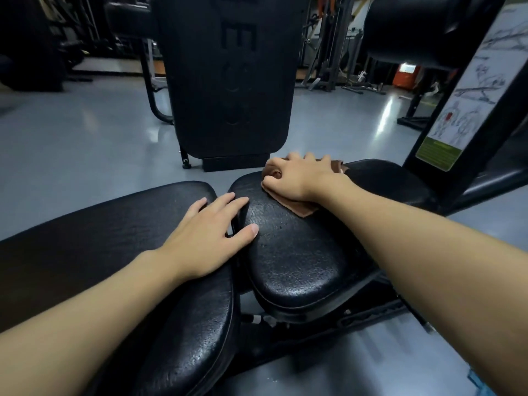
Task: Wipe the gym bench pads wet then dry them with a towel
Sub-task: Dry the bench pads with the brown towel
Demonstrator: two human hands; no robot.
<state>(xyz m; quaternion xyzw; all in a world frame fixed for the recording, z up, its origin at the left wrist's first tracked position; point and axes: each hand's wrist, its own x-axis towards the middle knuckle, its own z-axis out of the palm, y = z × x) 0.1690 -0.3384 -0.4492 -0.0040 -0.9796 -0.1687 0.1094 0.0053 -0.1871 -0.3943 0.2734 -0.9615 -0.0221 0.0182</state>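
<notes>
Two black bench pads lie in front of me: a long back pad (100, 241) on the left and a smaller seat pad (297, 252) on the right, with a narrow gap between them. My left hand (208, 238) rests flat across that gap, fingers straight, thumb on the seat pad. My right hand (300, 178) presses a brown cloth (303, 208) onto the far end of the seat pad, fingers curled into the cloth's bunched far edge. Most of the cloth is hidden under that hand.
A tall black weight-stack cover (228, 81) stands just beyond the pads. A machine post with an exercise chart (468, 90) rises at right, with a black roller pad (414, 27) above. Grey glossy floor (71, 144) surrounds the bench; other gym equipment fills the background.
</notes>
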